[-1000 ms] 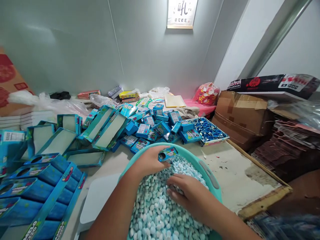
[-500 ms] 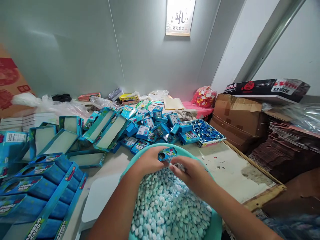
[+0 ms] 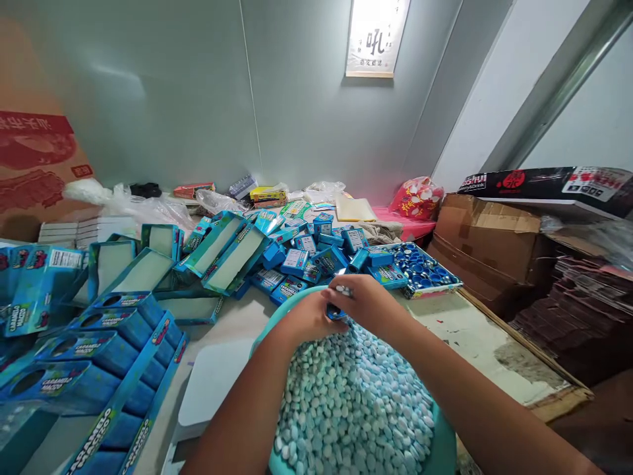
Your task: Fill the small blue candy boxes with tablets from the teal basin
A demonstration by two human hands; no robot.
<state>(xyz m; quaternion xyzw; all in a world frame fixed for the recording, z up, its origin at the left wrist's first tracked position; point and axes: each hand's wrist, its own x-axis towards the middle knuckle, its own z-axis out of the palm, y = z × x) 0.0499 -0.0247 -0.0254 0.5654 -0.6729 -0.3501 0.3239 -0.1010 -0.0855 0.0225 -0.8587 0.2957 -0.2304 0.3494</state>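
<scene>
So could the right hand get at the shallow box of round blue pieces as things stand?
Probably yes: the box sits just beyond the basin, near the right hand, and nothing visible blocks the bare tabletop beside it.

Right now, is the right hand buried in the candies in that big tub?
No, the right hand is above the candies, right at the small blue box that the left hand holds.
</scene>
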